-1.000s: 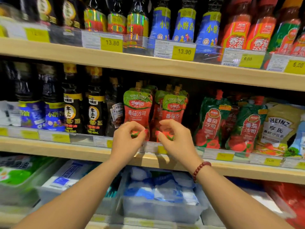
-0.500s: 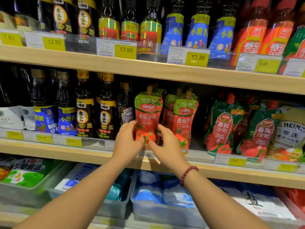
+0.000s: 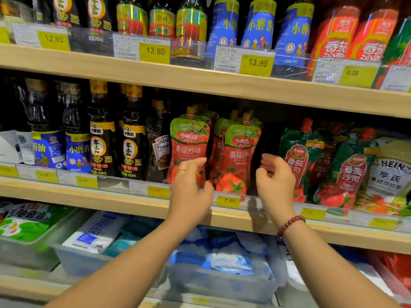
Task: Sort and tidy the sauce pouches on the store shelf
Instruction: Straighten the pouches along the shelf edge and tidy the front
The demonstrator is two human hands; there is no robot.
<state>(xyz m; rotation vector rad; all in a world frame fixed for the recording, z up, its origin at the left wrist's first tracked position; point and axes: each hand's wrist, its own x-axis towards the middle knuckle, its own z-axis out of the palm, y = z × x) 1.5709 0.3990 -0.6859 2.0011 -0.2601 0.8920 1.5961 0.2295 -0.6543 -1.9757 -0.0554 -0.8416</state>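
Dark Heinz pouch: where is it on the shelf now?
In the head view, the dark Heinz pouch stands on the middle shelf, left of centre, between a sesame oil bottle on its left and a red-and-green ketchup pouch on its right.
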